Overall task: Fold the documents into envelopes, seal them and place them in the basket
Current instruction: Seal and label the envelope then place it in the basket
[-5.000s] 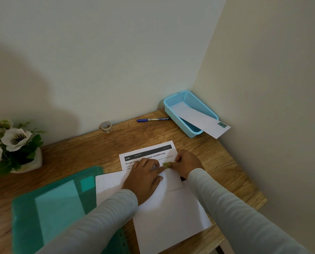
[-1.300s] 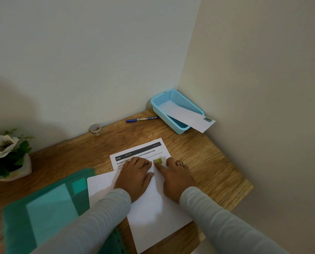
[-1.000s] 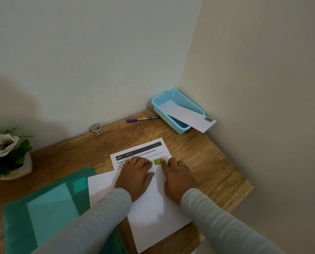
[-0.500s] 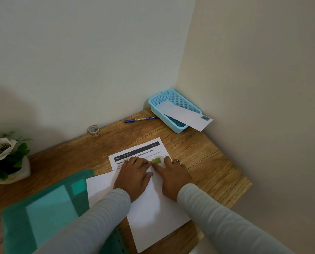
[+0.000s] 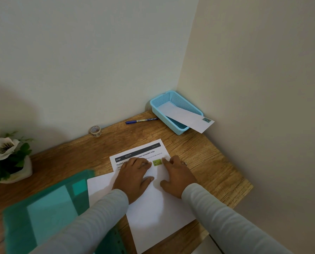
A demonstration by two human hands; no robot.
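Pressing the envelope [image 5: 156, 173] flat with left hand [image 5: 134, 177] and right hand [image 5: 176, 177], both spread out; green stamp [image 5: 157, 162] right between the fingertips [image 5: 149, 163]; basket [image 5: 162, 119] way past the right hand

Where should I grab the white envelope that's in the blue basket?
Pinch the envelope by its stamped end, which juts out past the near corner of the basket with air under it. Come from the front of the desk, thumb on top and fingers underneath; the other end lies down inside the basket.
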